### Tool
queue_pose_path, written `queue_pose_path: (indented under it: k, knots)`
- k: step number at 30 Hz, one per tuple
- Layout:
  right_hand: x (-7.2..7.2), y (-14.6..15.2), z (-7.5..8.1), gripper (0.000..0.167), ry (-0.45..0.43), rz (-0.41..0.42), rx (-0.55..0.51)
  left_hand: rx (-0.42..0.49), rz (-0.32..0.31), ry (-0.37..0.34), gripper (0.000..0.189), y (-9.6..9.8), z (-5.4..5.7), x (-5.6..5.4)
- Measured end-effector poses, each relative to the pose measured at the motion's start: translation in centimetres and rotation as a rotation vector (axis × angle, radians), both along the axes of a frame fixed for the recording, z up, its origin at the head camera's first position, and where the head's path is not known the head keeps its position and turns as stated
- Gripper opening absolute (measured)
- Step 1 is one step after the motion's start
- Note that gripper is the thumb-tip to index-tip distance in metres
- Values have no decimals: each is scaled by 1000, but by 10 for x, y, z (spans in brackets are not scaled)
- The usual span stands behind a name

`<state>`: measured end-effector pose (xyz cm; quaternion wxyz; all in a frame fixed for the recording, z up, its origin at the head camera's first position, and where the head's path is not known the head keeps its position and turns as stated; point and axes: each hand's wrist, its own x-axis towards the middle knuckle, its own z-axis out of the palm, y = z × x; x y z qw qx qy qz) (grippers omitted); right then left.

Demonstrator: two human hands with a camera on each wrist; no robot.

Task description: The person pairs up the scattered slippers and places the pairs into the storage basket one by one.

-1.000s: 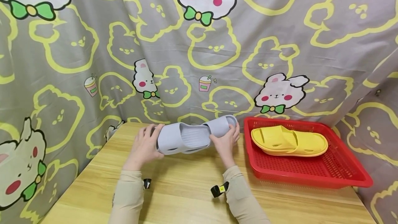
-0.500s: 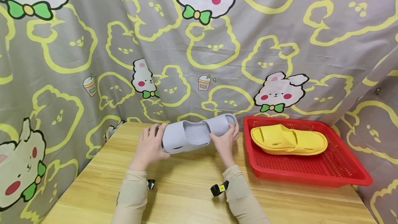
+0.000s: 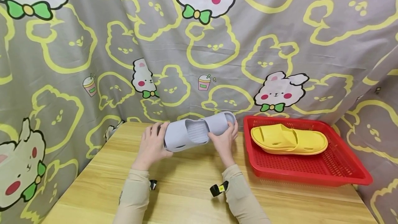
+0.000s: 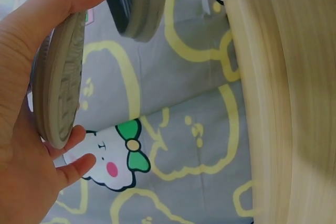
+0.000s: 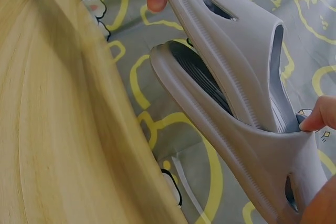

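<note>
Two grey slippers are held together above the table, one partly slid into the other. My left hand [image 3: 152, 146] grips the toe end of the left slipper [image 3: 177, 136], thumb below and fingers behind it. Around the strap of the right slipper [image 3: 216, 124] my right hand [image 3: 225, 142] is curled, with the thumb on the near edge. In the right wrist view the upper slipper [image 5: 236, 45] runs into the foot opening of the lower slipper [image 5: 273, 156]. The left wrist view shows the sole edge of one slipper [image 4: 60, 82] between thumb and fingers.
A red plastic basket [image 3: 306, 179] stands on the right of the wooden table [image 3: 183, 196], holding yellow slippers [image 3: 289, 140]. A grey curtain [image 3: 217, 61] with cartoon rabbits hangs right behind the table and at both sides.
My left hand has moved right and slightly up, pushing its slipper further into the other one. The right hand has barely moved. The basket stays put.
</note>
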<state>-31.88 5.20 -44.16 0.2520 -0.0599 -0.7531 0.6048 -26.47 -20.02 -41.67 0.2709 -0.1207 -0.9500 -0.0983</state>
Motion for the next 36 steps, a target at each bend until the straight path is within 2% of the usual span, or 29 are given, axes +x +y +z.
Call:
queue_pose_path:
  k: [14, 22, 26, 31, 36]
  knots:
    - [5, -5, 4, 85, 38, 9, -15, -3, -38, 107, 112, 2, -2, -2]
    - [5, -3, 4, 90, 119, 29, 112, 14, -51, 175, 113, -6, -1, -4]
    - [5, -1, 3, 96, 139, 75, 164, 23, -56, 181, 113, -11, 0, -4]
    - [3, 5, 2, 104, 169, 173, 236, 49, -53, 172, 112, -19, 2, -2]
    - [3, 11, 5, 113, 146, 266, 337, 77, -53, 145, 113, -29, 3, -1]
